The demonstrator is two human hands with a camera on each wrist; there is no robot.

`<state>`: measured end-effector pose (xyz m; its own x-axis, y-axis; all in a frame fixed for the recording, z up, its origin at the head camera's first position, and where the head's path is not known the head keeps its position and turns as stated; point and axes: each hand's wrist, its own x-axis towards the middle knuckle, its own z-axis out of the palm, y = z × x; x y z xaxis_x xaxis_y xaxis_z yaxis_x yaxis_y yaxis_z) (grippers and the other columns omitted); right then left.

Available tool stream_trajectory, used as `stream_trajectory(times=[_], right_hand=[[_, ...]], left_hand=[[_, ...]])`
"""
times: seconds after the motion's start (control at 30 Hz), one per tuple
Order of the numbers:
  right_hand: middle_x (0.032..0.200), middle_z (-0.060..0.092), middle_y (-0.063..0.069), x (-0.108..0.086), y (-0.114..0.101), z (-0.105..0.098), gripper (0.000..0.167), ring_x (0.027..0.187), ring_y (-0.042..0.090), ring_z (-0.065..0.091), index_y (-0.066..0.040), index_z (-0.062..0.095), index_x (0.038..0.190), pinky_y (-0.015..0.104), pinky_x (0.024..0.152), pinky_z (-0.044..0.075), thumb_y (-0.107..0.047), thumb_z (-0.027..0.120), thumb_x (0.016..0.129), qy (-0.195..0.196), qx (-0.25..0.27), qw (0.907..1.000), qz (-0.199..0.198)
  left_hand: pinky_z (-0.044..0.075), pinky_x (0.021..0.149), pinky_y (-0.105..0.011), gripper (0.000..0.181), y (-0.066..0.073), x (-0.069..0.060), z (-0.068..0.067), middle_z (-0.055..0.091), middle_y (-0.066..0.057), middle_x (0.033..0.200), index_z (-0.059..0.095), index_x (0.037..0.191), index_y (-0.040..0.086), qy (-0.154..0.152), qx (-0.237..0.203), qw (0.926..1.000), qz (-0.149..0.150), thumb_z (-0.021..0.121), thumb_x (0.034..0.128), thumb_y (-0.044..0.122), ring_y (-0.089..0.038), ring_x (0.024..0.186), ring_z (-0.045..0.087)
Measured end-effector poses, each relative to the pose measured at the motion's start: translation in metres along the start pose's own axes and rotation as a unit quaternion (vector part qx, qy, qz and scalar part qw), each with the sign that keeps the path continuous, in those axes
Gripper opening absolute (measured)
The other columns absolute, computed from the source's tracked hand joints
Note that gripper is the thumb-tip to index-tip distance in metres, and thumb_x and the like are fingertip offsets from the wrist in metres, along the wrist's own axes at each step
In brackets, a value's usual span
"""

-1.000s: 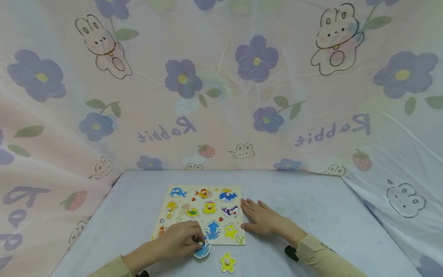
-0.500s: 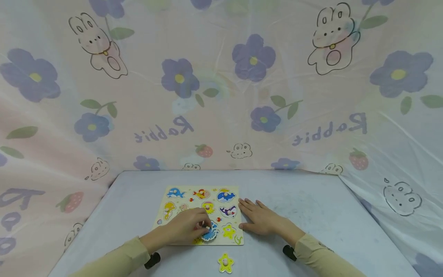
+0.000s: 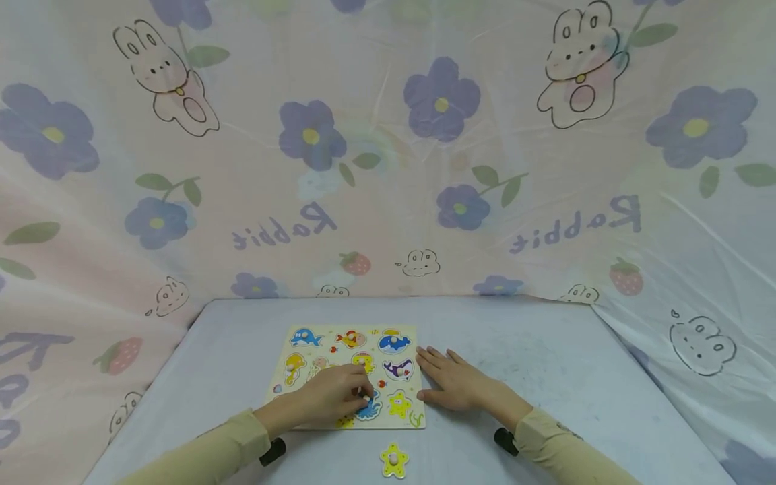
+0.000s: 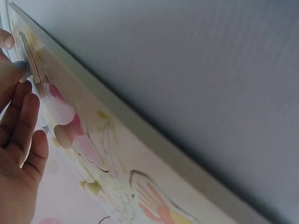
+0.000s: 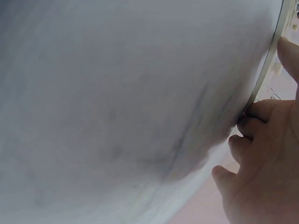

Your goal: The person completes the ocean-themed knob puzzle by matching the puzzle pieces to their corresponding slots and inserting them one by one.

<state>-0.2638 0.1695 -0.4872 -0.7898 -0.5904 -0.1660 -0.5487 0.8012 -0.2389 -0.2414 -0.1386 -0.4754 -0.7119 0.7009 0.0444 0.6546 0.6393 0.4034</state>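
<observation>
My left hand [image 3: 330, 394] pinches the knob of a blue squid puzzle piece [image 3: 368, 409] at the near middle of the puzzle board [image 3: 391, 423]. In the left wrist view that piece [image 4: 33, 60] lies at or just above the board's surface, edge-on; whether it sits fully in its recess I cannot tell. My right hand [image 3: 457, 384] lies flat with fingers spread, its fingertips and thumb touching the board's right edge. A yellow starfish piece [image 3: 394, 461] with a knob lies on the table in front of the board. Part of the board is hidden under my left hand.
Other sea-animal pieces with knobs sit in the board, among them a blue whale [image 3: 395, 342] and a purple orca [image 3: 398, 369]. A yellow starfish picture [image 3: 400, 404] shows at the lower right. White cloth covers the table [image 3: 515, 350]; a printed curtain [image 3: 388, 168] hangs behind.
My left hand has carried the blue piece from the board's front edge up and right onto the board. The right hand stays at the board's edge.
</observation>
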Motion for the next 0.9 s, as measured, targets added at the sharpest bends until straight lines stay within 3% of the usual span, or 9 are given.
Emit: stream_trajectory(times=[0.6, 0.9], right_hand=[[0.171, 0.026, 0.003, 0.0, 0.0, -0.001, 0.082, 0.158, 0.027, 0.021, -0.011, 0.033, 0.163, 0.056, 0.125, 0.016, -0.061, 0.055, 0.102, -0.003, -0.002, 1.0, 0.003], [0.171, 0.026, 0.004, -0.001, -0.001, -0.002, 0.081, 0.158, 0.028, 0.022, -0.009, 0.034, 0.162, 0.057, 0.125, 0.016, -0.059, 0.055, 0.102, 0.0, 0.004, 1.0, -0.001]], left_hand=[[0.048, 0.075, -0.017, 0.012, 0.001, 0.002, 0.004, 0.06, 0.021, 0.106, 0.075, 0.109, 0.027, 0.009, 0.008, 0.9999, 0.007, 0.076, 0.0971, 0.024, 0.003, 0.082, 0.051], [0.051, 0.084, -0.02, 0.016, 0.014, 0.002, 0.008, 0.065, 0.013, 0.11, 0.074, 0.111, 0.019, 0.052, 0.002, 0.9962, 0.07, 0.078, 0.0953, 0.02, -0.003, 0.093, 0.06]])
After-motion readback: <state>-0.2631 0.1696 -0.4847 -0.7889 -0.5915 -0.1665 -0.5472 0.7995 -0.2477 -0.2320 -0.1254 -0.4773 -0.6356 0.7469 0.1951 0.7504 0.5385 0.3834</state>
